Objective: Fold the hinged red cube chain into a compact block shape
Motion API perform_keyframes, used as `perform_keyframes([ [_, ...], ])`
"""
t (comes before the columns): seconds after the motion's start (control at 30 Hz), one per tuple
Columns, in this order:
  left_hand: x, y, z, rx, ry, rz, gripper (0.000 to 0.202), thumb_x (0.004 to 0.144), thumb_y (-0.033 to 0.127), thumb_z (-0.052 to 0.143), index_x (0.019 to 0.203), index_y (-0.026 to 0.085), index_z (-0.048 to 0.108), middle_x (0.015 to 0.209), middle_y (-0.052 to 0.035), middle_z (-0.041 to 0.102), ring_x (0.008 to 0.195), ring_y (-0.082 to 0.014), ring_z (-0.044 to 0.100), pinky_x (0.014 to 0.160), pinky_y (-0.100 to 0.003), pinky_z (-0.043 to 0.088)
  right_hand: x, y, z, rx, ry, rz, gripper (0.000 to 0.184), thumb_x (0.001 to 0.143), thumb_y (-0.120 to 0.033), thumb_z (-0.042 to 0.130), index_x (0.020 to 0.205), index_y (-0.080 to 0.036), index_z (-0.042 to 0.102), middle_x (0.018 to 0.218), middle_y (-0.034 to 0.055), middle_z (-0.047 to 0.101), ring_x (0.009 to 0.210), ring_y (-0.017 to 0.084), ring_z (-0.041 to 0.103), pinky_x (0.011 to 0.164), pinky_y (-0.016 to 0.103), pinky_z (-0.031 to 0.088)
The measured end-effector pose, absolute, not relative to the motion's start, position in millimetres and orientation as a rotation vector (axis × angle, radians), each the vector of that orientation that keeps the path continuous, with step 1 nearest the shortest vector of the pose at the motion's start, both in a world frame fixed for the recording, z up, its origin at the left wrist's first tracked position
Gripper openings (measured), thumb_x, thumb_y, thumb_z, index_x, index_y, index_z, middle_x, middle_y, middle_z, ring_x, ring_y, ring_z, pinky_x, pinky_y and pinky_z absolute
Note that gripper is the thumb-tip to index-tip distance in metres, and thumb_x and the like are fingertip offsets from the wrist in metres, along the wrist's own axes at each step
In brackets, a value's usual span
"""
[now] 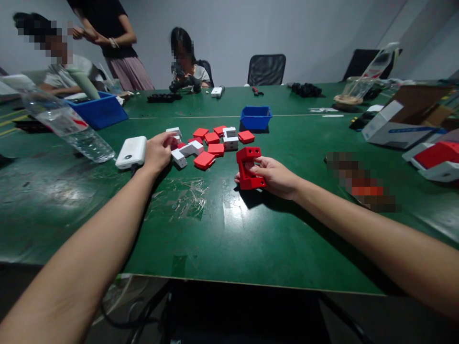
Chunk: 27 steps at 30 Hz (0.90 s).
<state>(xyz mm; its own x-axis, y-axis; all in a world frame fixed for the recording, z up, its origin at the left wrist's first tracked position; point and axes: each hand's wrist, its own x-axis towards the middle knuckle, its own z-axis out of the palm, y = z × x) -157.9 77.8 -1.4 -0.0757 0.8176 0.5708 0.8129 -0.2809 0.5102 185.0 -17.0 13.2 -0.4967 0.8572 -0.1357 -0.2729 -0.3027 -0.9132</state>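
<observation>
Grip check first: the right hand (pixel 274 174) is clenched around a red plastic C-shaped block (pixel 250 168), thumb on the near side and fingers wrapped behind. The block rests on the green table (pixel 222 229) just right of centre frame. The left hand (pixel 158 152) is at the left end of the pile of small red and white plastic blocks (pixel 210 143) with its fingertips curled onto one piece. Honestly can't tell if that grip has closed on it or is only touching.

A white rectangular power bank (pixel 131 152) sits just beside that wrist, and a blue plastic bin (pixel 256 117) is behind the pile.

My take: keep the C-shaped block braced against the table so it doesn't twist. Pinch a single loose piece by its edges rather than scooping at the pile. Mind the wrist so it doesn't shove the power bank.
</observation>
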Motion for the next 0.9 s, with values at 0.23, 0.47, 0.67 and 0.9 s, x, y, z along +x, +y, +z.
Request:
perform_keyframes([
  [0.23, -147.6, 69.3, 6.3, 2.308, 1.842, 1.037, 0.050, 0.087, 0.042, 0.059, 0.131, 0.018, 0.062, 0.118, -0.0115, 0.069, 0.104, -0.0244, 0.065, 0.094, -0.037, 0.051, 184.2, -17.8, 14.0, -0.833, -1.146, 1.890, 0.031, 0.086, -0.004, 0.053, 0.114, -0.017, 0.054, 0.083, 0.0062, 0.074, 0.079, 0.020, 0.075, 0.093, 0.045, 0.057],
  [0.47, -127.8, 61.8, 5.1, 2.576, 1.802, 0.295, 0.062, 0.092, 0.024, 0.038, 0.154, 0.025, 0.033, 0.162, -0.0069, 0.032, 0.147, -0.0335, 0.032, 0.115, -0.056, 0.029, 183.3, -17.6, 12.9, -0.821, -1.147, 1.889, 0.029, 0.082, -0.006, 0.060, 0.109, -0.018, 0.059, 0.085, 0.0059, 0.074, 0.080, 0.020, 0.074, 0.090, 0.043, 0.058],
  [0.67, -117.5, 58.4, 17.4, 2.553, 1.824, 0.002, 0.068, 0.091, 0.024, 0.041, 0.157, 0.018, 0.025, 0.165, -0.0092, 0.024, 0.151, -0.0305, 0.028, 0.121, -0.044, 0.027, 182.0, -18.4, 14.5, -0.848, -1.133, 1.890, 0.028, 0.083, -0.004, 0.058, 0.107, -0.018, 0.059, 0.083, 0.0051, 0.074, 0.077, 0.019, 0.075, 0.082, 0.039, 0.060],
  [0.9, -92.7, 34.2, 47.8, 2.312, 2.216, -0.314, 0.042, 0.086, 0.025, 0.052, 0.122, 0.007, 0.066, 0.114, -0.0269, 0.070, 0.102, -0.0389, 0.070, 0.084, -0.046, 0.056, 182.2, -17.9, 12.7, -0.829, -1.168, 1.879, 0.029, 0.081, -0.006, 0.063, 0.108, -0.018, 0.060, 0.085, 0.0053, 0.074, 0.079, 0.019, 0.074, 0.084, 0.040, 0.059],
])
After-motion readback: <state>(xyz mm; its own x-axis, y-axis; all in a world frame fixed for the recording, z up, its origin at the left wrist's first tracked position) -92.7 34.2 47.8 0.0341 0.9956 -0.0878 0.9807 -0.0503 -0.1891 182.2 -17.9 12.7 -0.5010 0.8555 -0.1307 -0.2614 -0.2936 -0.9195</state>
